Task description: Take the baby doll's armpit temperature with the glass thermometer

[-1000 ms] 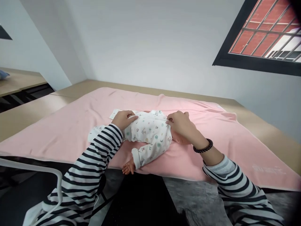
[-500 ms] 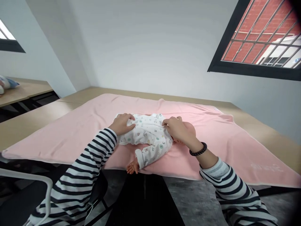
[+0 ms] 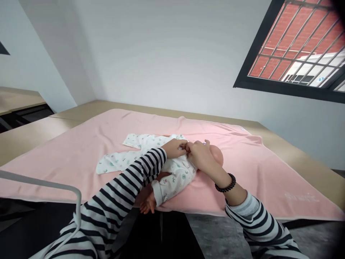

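Observation:
A baby doll lies on its back on a pink blanket, head to the right. It wears a white baby romper with small printed figures. My left hand is closed at the upper chest, its fingertips pinching the cloth near the neckline. Meeting it there, my right hand pinches the romper by the collar and partly covers the doll's face. Exactly what lies between the fingertips is hidden. The doll's near arm reaches toward the table's front edge, its small hand showing past the cuff. Both romper legs spread to the left.
The blanket covers most of a wooden table against a white wall. A white curved chair arm stands at the lower left. Another table is at the far left. A barred window is upper right.
My left hand has moved right, from the romper's lower body to the neckline beside my right hand. My right hand stays at the collar. The view has shifted slightly.

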Available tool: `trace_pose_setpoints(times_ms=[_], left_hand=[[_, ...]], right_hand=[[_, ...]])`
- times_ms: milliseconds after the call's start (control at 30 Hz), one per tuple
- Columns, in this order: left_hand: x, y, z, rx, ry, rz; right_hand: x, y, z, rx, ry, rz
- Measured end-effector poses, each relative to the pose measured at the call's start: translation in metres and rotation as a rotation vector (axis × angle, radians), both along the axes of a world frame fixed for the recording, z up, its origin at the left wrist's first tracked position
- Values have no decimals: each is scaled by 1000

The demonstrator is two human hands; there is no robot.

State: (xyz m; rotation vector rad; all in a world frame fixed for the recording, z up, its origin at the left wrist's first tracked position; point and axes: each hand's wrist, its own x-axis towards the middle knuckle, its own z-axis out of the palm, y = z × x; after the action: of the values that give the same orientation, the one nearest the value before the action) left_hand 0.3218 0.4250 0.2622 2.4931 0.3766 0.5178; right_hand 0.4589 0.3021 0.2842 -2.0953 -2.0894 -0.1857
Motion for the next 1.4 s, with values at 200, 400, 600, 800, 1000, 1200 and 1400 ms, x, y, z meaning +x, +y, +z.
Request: trace_pose_setpoints(times_ms=[200,400,600,800,1000,1200,1400], left_hand=[[-8,0,-10,4,-19,12],[-13,-11,-23,40,-82,92],[-12,-18,-28,85,-75,126],[-12,-16,-30,33,-92,133],[-10,-14,-33,-38,-135,127],[-11,-13,-34,-42,-136,107],[-11,-12,-36,-88,-204,94]], right_hand=[[10,3,-5,29,-9,64],[17,-3,-22,176,-61,116],[14,-10,-33,293,-157,134],[10,-15,-36,385,-295,93],[12,-14,-39,436,-288,115],[10,-13,-39,493,-252,114],[8,-15,-35,476,-178,79]])
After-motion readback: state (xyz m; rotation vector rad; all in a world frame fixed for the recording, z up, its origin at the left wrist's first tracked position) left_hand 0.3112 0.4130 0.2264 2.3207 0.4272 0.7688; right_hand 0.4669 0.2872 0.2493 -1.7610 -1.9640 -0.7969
